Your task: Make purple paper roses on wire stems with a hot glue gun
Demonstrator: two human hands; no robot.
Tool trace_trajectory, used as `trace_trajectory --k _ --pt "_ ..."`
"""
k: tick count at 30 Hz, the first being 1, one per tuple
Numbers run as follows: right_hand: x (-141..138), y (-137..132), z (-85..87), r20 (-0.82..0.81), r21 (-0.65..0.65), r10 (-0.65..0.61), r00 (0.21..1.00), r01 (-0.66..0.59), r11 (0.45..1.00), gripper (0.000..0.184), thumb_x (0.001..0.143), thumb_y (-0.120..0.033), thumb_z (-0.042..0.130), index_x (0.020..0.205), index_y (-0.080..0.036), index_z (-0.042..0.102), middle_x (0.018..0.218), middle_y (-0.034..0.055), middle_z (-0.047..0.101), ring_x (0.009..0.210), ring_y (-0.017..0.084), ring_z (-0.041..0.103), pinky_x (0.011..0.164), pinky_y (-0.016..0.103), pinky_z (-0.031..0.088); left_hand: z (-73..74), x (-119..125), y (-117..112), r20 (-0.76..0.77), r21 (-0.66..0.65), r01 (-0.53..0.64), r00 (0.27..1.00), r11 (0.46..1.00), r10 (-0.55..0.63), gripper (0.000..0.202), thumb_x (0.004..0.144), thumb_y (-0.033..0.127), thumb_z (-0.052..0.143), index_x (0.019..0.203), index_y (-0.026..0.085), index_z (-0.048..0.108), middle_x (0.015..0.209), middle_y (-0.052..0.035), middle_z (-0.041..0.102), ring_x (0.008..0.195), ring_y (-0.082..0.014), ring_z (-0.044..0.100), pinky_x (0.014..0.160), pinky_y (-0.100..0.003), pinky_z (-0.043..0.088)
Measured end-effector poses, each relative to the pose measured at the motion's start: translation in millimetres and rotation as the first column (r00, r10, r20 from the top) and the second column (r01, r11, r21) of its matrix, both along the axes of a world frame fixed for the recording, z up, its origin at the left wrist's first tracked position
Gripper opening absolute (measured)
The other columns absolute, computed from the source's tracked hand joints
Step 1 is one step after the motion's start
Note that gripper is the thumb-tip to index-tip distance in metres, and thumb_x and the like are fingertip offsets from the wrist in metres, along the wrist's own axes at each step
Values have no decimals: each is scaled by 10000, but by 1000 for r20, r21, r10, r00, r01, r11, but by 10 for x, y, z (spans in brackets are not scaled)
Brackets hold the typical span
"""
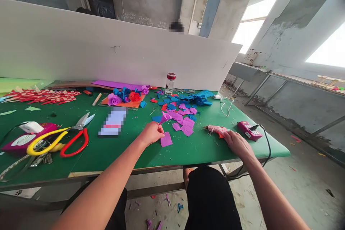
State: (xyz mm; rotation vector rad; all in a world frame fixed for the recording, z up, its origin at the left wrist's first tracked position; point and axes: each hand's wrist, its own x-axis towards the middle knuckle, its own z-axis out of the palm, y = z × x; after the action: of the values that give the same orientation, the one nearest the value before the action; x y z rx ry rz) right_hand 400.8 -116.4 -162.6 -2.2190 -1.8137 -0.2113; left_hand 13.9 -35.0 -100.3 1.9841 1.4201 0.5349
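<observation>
My left hand (152, 132) is closed in a pinch over the green table, fingertips on a purple crepe-paper piece (165, 117) that fans out above them; the exact grip is hard to see. Just under those fingers lies a flat purple paper square (166, 139). To the right, my right hand (238, 143) is wrapped round the back of a pink hot glue gun (216, 129), its nozzle pointing left and fine glue strings on its body. Between the hands, loose purple paper pieces (187, 126) are scattered, with blue paper pieces (198, 97) behind them.
Paper flowers (114, 99) sit on an orange sheet near a phone (113, 122). Scissors (77, 133) lie left, beside a power strip (16, 143). A lidded jar (170, 83) stands before the white board (134, 57). A corded pink socket block (249, 131) is at right.
</observation>
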Motion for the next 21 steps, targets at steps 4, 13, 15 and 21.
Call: trace_trajectory --k 4,13,15,21 --pt "-41 -1 7 -89 9 -37 995 38 999 332 945 -390 314 965 -185 574 988 136 646 996 269 591 804 358 433 -13 11 3 -41 -6 -4 999 1000 3 42 645 158 658 605 159 669 645 -35 698 654 -166 635 586 -248 424" --pt "-453 -299 506 -809 123 140 571 -69 990 544 787 -700 494 991 -201 563 771 46 624 720 221 631 630 327 485 -5 14 12 -99 -12 -31 995 999 30 40 654 134 664 632 159 687 689 -38 717 676 -156 642 582 -233 422" --pt "-675 -391 650 -877 131 186 443 -151 980 569 769 -686 558 1044 -188 563 822 63 641 745 210 627 634 307 484 -2 10 7 -101 -12 -37 994 999 36 42 654 133 662 639 159 692 678 -34 712 674 -155 639 584 -233 424" --pt "-1194 -457 817 -939 89 196 283 -349 933 406 793 -558 650 922 -181 574 723 9 591 633 127 527 529 222 377 -20 0 -12 -96 -13 -41 995 999 40 67 646 117 649 642 158 702 661 -26 701 661 -151 630 568 -227 420"
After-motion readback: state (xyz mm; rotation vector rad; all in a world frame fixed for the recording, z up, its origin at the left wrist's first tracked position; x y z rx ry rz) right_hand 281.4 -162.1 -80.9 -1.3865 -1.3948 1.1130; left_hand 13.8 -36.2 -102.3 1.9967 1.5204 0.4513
